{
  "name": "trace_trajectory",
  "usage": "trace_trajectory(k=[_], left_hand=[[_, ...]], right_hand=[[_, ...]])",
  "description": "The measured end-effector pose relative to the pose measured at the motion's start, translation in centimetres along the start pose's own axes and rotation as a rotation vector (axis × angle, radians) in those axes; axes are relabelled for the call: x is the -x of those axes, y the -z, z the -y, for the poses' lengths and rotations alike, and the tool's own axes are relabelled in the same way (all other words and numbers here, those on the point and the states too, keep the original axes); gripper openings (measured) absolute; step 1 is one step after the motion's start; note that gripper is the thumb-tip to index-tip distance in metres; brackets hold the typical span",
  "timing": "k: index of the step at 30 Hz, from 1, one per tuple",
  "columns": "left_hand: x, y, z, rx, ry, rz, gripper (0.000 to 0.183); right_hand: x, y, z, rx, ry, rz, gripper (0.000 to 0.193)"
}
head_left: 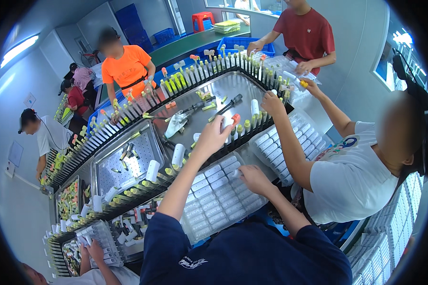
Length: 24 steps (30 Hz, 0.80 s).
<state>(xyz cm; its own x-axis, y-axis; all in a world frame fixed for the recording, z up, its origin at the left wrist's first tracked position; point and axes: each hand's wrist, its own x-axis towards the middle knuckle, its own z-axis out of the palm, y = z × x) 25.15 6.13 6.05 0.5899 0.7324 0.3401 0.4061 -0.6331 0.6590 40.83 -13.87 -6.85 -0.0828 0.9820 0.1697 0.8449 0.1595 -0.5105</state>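
My left hand (213, 137) is raised over the near edge of the metal table, closed around a small white plastic piece (227, 124). An orange clip-shaped part (236, 118) shows right at its fingertips; whether it is joined to the white piece I cannot tell. Lower and to the right, my right hand (256, 180) pinches a white capsule-shaped piece (234, 175) at the right side of a clear plastic tray (195, 233). Rows of similar white pieces fill that tray. Beside my left hand runs a black rack of upright yellow-green-tipped tubes (247, 126).
Metal trays (128, 164) with loose black and green parts lie mid-table, near a white glove (177, 122). A co-worker in white (352, 166) reaches in close on my right, beside another filled tray (290, 147). Other co-workers stand across the racks; stacked trays (385, 237) stand behind right.
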Motion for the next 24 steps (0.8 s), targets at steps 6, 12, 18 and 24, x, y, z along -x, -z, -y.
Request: trace_trajectory(k=[6,12,18,24], left_hand=[[2.1,-2.0,1.1,0.012,0.35,-0.242,0.043],[2.6,0.5,2.2,-0.147,0.417,-0.213,0.041],[2.7,1.9,5.2,-0.314,0.356,0.044,0.039],[7.3,1.1,7.2,-0.703,0.367,-0.229,0.036]], right_hand=[[2.4,1.6,2.5,-0.365,-0.212,-0.144,0.036],[2.3,0.2,1.7,-0.59,-0.365,-0.31,0.032],[1.2,0.3,2.5,-0.615,-0.371,-0.32,0.032],[0.3,-0.5,2.9,-0.746,-0.388,-0.359,0.032]])
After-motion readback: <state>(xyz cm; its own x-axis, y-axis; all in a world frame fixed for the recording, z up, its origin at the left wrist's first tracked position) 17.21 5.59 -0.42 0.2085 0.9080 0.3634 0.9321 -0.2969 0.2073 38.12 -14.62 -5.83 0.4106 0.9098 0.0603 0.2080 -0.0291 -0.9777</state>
